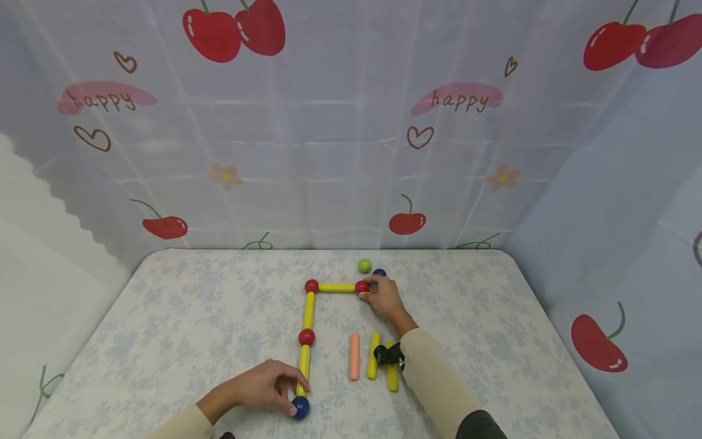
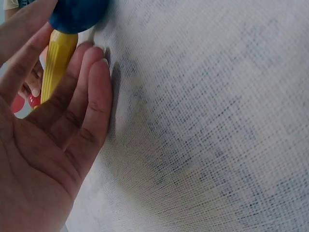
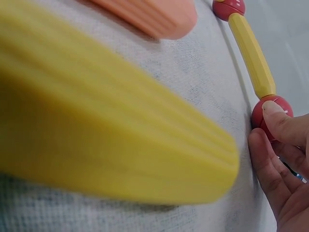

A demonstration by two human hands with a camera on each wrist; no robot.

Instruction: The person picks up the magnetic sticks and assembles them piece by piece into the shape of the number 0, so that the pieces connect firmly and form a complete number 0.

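Yellow ribbed rods and balls lie joined in an angled chain on the table. At its near end my left hand (image 1: pixel 269 384) holds a blue ball (image 1: pixel 300 407), thumb against its left side and fingers by the adjoining yellow rod (image 1: pixel 304 363). A red ball (image 1: pixel 306 337) links that rod to another yellow rod (image 1: pixel 309 311), which runs to a red corner ball (image 1: pixel 311 286). From the corner a third yellow rod (image 1: pixel 337 287) reaches the far-right red ball (image 3: pixel 270 113). My right hand (image 1: pixel 386 297) pinches this ball between thumb and fingers.
Behind my right hand sit a green ball (image 1: pixel 364 265) and a partly covered blue ball (image 1: pixel 379 272). An orange rod (image 1: pixel 354 356) and two loose yellow rods (image 1: pixel 374 356) lie right of the chain, one partly behind the right wrist camera. A printed curtain (image 1: pixel 329 183) hangs behind the table.
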